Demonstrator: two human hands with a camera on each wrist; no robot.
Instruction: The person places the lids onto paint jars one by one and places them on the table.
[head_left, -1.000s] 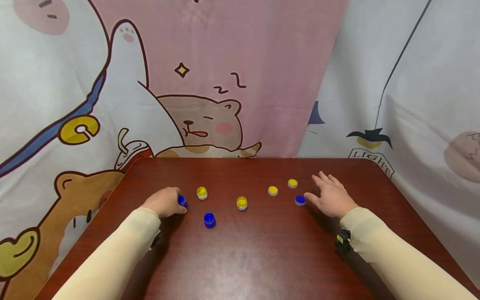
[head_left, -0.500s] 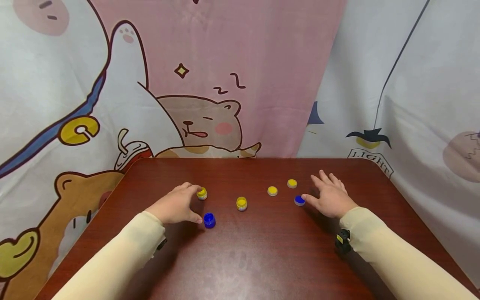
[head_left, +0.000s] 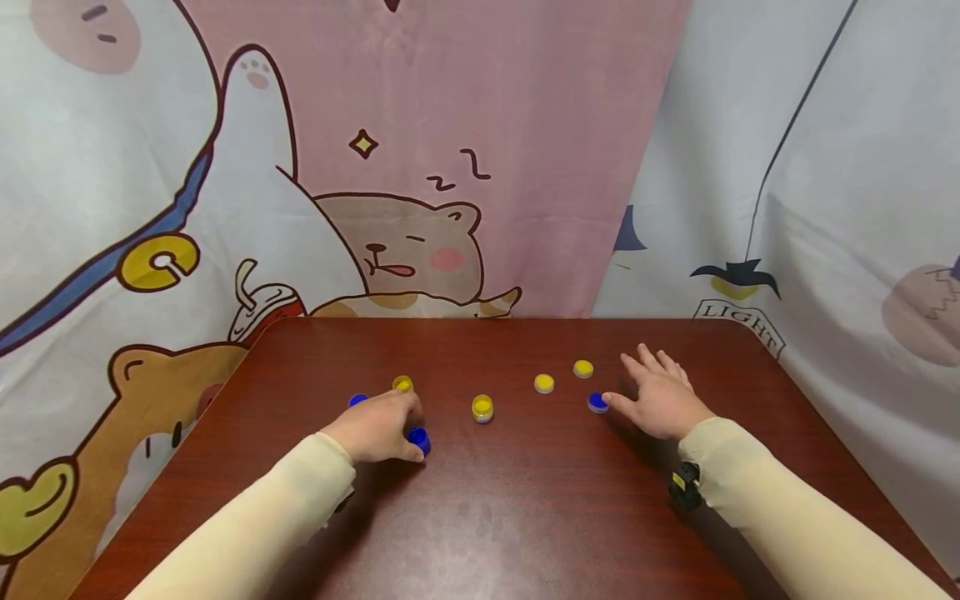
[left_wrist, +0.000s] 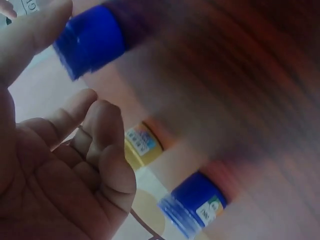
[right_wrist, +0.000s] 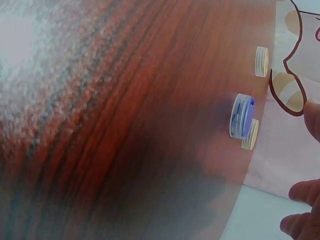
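My left hand reaches around an uncapped blue paint jar at the front left of the group. In the left wrist view the thumb overlaps that blue jar, while the other fingertips stand apart from it. Another blue paint jar shows partly behind the hand, next to a yellow paint jar. A second yellow paint jar stands in the middle. My right hand is spread and holds nothing; its thumb is close to a blue lid, with a gap between them in the right wrist view.
Two yellow lids lie left of and behind the blue lid, on the brown wooden table. Behind the table's far edge hangs a cartoon-printed cloth.
My left hand has left the blue jar at the far left and moved right and nearer, to the front blue jar. The right hand has barely moved.
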